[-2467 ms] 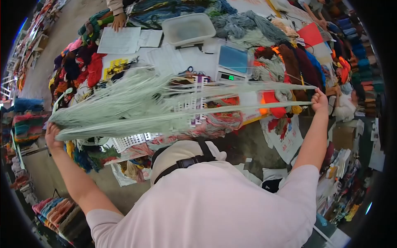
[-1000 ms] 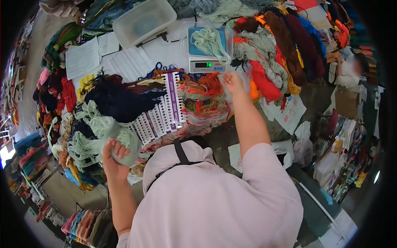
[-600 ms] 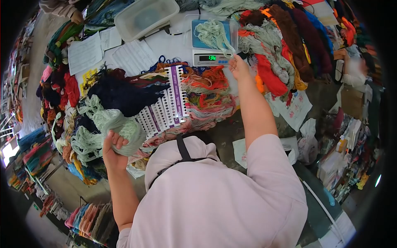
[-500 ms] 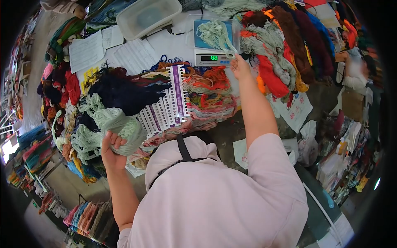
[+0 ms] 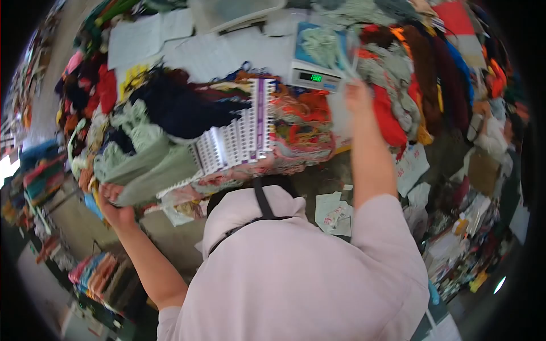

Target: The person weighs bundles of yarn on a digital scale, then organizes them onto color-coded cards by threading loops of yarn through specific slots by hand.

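Left hand clenched on the pale green yarn hank, left of the shade card; right hand, finger spread lost in blur, by the digital scale bearing a yarn bundle: shift few strands at a time, and probably lift clear before reading.

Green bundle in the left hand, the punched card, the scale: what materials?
Bundle: soft matte yarn, fibre unclear; loose parallel strands sag from the left hand. Card: likely stiff white card or plastic with a purple strip; rows of punched holes, holds flat. Scale: probably smooth plastic housing, blue top, glossy lit green display.
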`<state>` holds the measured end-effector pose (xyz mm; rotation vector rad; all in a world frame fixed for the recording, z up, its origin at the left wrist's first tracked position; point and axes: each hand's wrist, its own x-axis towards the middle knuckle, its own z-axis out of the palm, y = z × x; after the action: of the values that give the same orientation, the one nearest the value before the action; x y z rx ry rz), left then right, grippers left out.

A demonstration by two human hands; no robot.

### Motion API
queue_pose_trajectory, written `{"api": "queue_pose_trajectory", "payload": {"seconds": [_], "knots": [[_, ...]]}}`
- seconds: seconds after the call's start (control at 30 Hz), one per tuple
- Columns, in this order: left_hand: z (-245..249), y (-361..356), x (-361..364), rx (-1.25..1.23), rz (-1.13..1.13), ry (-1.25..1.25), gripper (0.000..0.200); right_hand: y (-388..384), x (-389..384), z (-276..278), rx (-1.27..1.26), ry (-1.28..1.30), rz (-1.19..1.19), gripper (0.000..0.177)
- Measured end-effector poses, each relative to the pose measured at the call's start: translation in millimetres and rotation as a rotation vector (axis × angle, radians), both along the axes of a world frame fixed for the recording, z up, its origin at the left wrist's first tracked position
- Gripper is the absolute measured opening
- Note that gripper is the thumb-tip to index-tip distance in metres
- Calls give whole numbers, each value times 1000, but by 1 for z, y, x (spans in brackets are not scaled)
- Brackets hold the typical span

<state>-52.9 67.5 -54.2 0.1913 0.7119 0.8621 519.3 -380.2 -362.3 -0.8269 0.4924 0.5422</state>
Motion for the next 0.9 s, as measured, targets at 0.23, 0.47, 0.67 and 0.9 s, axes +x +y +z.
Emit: {"api": "queue_pose_trajectory", "payload": {"seconds": [0.23,0.47,0.67,0.9], "knots": [[-11,55,-53,267,104,705,13,-90,45,273,-1133,-1016,-458,14],[-210,-49,90,171,-681,864,22,181,-210,175,-959,-687,882,30],[-276,-74,94,577,-886,1400,29,275,-342,51,-847,-686,1202,27],[-273,-74,89,706,-810,1339,35,303,-371,28,-907,-700,1179,19]]}}
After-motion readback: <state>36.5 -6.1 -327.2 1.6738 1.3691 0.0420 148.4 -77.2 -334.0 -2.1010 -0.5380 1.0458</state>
